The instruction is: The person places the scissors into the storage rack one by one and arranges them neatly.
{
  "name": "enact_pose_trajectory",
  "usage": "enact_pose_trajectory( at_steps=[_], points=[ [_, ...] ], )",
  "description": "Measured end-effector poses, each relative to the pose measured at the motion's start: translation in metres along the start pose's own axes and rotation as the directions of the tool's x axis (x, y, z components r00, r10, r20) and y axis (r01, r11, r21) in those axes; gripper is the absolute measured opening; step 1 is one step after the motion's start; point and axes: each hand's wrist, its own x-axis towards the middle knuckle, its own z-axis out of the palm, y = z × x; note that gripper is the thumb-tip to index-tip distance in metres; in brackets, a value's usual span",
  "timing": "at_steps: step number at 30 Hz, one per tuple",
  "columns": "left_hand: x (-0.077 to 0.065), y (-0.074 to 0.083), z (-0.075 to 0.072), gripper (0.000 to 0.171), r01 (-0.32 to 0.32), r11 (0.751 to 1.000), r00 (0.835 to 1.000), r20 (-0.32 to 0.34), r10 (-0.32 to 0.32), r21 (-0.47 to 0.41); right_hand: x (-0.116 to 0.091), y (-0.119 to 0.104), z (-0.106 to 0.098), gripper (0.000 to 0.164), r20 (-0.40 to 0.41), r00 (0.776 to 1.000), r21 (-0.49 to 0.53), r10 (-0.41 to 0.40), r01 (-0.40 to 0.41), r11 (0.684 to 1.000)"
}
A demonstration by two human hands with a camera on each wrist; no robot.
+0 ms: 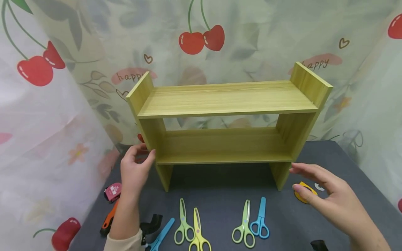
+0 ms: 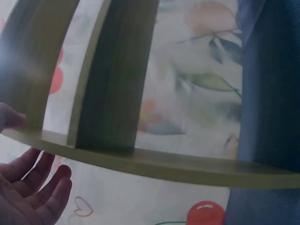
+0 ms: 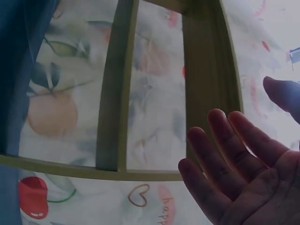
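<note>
A two-tier wooden shelf (image 1: 226, 99) with a light yellow grain stands upright on the dark table. Beside its left side panel, my left hand (image 1: 136, 170) has the thumb by the panel's front edge and the fingers on the outer side. In the left wrist view that hand's fingers (image 2: 37, 187) are loosely bent near the panel edge; whether they touch it is hard to tell. My right hand (image 1: 329, 197) hovers off the lower right side panel, thumb and fingers spread. The right wrist view shows its palm (image 3: 258, 192) holding nothing, with fingertips overlapping the panel.
Green scissors (image 1: 245, 228), blue scissors (image 1: 260, 219) and yellow scissors (image 1: 198, 230) lie in front of the shelf. A pink tape measure (image 1: 113, 191) and an orange-handled tool (image 1: 109, 220) are at left. Something yellow and round (image 1: 304, 193) lies behind my right hand. Patterned curtains (image 1: 251, 42) enclose the table.
</note>
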Motion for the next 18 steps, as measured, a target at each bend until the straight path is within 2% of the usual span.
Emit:
enact_pose_trajectory(
  at_steps=[6, 10, 14, 18],
  points=[
    [0.001, -0.009, 0.011, 0.021, -0.048, 0.999, 0.997, -0.061, 0.049, 0.024, 0.004, 0.013, 0.012, 0.043, 0.080, 0.997, -0.010, 0.025, -0.024, 1.000],
    [0.001, -0.011, 0.014, 0.018, -0.091, 0.995, 0.991, -0.095, 0.094, 0.037, 0.008, 0.025, 0.020, 0.035, 0.175, 0.982, -0.003, 0.077, -0.078, 0.997],
    [0.000, -0.011, 0.013, 0.017, -0.111, 0.993, 0.988, -0.105, 0.115, 0.045, 0.013, 0.040, 0.029, 0.029, 0.337, 0.938, 0.105, 0.082, -0.123, 0.987],
    [0.001, -0.012, 0.013, 0.016, -0.120, 0.992, 0.987, -0.100, 0.124, 0.046, 0.015, 0.057, 0.038, 0.023, 0.496, 0.867, 0.210, 0.035, -0.160, 0.965]
  ],
)
